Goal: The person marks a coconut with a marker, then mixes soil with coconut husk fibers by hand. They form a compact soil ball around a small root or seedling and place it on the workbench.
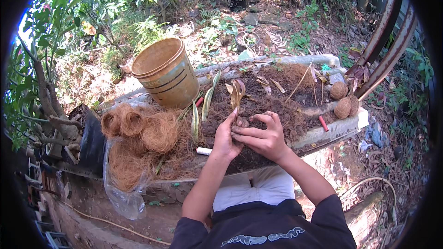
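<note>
Above the soil-covered slab, my left hand (224,137) is closed around the base of a small plant with dry, curled brown leaves (236,93). My right hand (264,139) meets it from the right, fingers bent and their tips at the dark clump by the plant's base; the clump is mostly hidden between the fingers. Dark soil mixed with brown fibre (277,97) lies just beyond both hands. A white spool (203,151) rests left of my left wrist. Long green leaves with pale edges (211,94) lie farther left.
Coir fibre (159,133) is heaped at left on a clear plastic bag (124,205). Behind it stands a brown bucket (170,80). Fibre balls (343,108) and a red stick (323,123) lie right. A potted woody plant (64,129) and rusty poles (390,41) flank the slab.
</note>
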`<action>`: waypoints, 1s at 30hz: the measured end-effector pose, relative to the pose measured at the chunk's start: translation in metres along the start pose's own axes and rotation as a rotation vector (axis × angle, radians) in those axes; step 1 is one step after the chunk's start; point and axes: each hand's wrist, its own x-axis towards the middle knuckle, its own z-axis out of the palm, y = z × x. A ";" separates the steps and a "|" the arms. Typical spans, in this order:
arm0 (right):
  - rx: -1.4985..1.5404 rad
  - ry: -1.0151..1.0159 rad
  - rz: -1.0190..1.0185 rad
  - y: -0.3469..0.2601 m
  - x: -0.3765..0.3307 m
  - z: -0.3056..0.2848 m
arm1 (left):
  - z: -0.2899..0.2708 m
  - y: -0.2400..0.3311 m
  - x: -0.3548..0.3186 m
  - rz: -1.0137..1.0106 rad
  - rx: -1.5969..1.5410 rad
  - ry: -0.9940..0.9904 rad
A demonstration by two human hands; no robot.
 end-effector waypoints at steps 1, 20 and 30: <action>0.000 -0.015 0.000 -0.001 0.001 0.000 | -0.004 0.007 -0.001 -0.091 -0.029 -0.025; 0.043 -0.148 -0.155 0.023 0.034 -0.018 | 0.022 0.018 0.005 0.059 0.381 0.150; 0.246 -0.460 0.499 0.014 -0.005 -0.011 | 0.007 0.045 0.015 0.221 0.228 0.193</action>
